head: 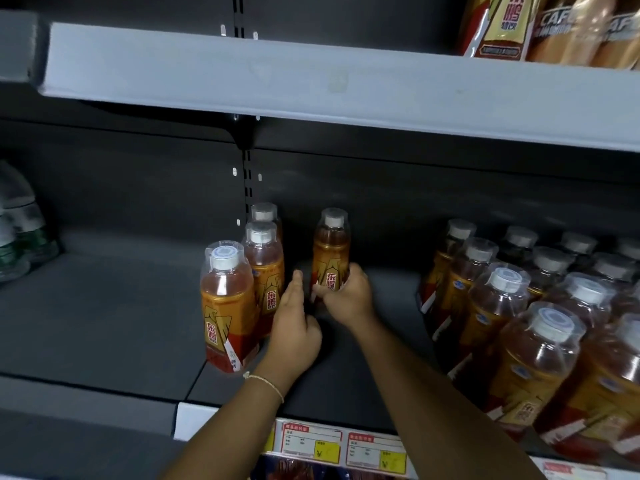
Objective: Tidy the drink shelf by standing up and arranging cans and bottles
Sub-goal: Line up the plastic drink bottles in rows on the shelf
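An upright orange drink bottle with a white cap stands deep on the dark shelf. My right hand grips its lower body. My left hand sits just to its left with fingers extended, beside the bottle's base, touching or nearly touching it. To the left, a row of three matching bottles stands upright, front to back. A dense block of several more of these bottles fills the right side of the shelf.
The upper shelf edge overhangs close above, carrying packaged drinks at the top right. Green-labelled water bottles lie at the far left. Price tags line the shelf front. Bare shelf stretches between the bottle groups.
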{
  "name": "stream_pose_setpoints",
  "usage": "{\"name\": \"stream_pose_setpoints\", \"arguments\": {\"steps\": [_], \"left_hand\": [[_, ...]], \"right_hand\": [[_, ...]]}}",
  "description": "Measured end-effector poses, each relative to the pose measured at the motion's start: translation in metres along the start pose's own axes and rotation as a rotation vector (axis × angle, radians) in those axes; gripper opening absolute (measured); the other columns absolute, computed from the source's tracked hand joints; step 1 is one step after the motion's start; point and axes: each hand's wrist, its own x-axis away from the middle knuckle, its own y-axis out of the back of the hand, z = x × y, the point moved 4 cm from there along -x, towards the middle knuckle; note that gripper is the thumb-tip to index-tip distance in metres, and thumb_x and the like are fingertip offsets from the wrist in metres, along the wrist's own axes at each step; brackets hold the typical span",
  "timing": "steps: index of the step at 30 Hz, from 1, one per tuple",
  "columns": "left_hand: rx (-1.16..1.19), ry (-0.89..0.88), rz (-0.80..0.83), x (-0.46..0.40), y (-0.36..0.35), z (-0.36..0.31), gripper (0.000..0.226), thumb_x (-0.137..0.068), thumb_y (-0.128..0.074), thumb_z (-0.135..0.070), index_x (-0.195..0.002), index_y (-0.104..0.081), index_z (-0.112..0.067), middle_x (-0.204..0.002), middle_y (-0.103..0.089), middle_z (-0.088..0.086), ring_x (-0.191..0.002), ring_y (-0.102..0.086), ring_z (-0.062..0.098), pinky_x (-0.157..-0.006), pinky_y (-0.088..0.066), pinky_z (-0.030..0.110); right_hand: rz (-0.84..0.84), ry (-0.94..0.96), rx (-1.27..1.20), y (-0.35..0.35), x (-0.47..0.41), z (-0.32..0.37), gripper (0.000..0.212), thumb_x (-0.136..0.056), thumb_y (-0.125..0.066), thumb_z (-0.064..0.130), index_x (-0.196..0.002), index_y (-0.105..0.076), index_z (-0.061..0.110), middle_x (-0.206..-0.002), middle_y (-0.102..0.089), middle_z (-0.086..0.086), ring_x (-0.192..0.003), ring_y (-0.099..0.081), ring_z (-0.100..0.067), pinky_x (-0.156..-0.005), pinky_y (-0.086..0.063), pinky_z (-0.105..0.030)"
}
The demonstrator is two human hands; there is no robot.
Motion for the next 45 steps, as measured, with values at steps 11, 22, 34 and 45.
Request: {"name": "stream_pose_setpoints", "arguments": {"steps": [11,22,34,45], "left_hand": [[0.343,0.274,0.07,-0.033,-0.054,-0.03,0.038,-0.104,-0.043,-0.026,-0.139,-0.05,-0.012,-0.134,-0.055,-0.01,-0.124,-0.043,0.0,-0.096,-0.027,0.001],[0.628,0.341,0.175,-0.05,-0.098,-0.013,0.052,-0.101,-0.028,-0.05,-0.097,-0.074,-0.025,-0.092,-0.076,-0.005,-0.091,-0.07,0.002,-0.072,-0.05,0.011],[0.755,0.352,0.309,-0.049,-0.105,-0.008,0.058,-0.084,-0.031,-0.065,-0.115,-0.061,-0.026,-0.106,-0.074,-0.012,-0.107,-0.065,0.001,-0.086,-0.048,0.014],[0.182,-0.012,0.026,-0.032,-0.038,-0.062,0.021,-0.099,-0.052,-0.013,-0.111,-0.07,-0.008,-0.106,-0.068,0.003,-0.098,-0.06,0.01,-0.083,-0.041,0.006]], "right_hand": [[-0.122,-0.022,-0.033,0.06,0.01,-0.03,0.054,-0.081,-0.079,0.01,-0.127,-0.051,0.01,-0.116,-0.063,-0.011,-0.104,-0.063,-0.027,-0.084,-0.053,-0.037],[-0.302,0.002,-0.062,0.076,0.007,-0.046,0.057,-0.084,-0.078,0.016,-0.136,-0.054,0.017,-0.118,-0.066,0.0,-0.108,-0.063,-0.018,-0.092,-0.05,-0.032],[-0.293,-0.048,-0.05,0.073,0.003,-0.054,0.047,-0.083,-0.08,0.023,-0.126,-0.06,0.016,-0.116,-0.069,-0.004,-0.108,-0.065,-0.022,-0.098,-0.052,-0.042],[-0.447,0.081,0.154,0.089,0.018,-0.01,0.061,-0.086,-0.072,0.018,-0.141,-0.049,0.001,-0.133,-0.055,-0.02,-0.127,-0.049,-0.038,-0.109,-0.039,-0.044]]}}
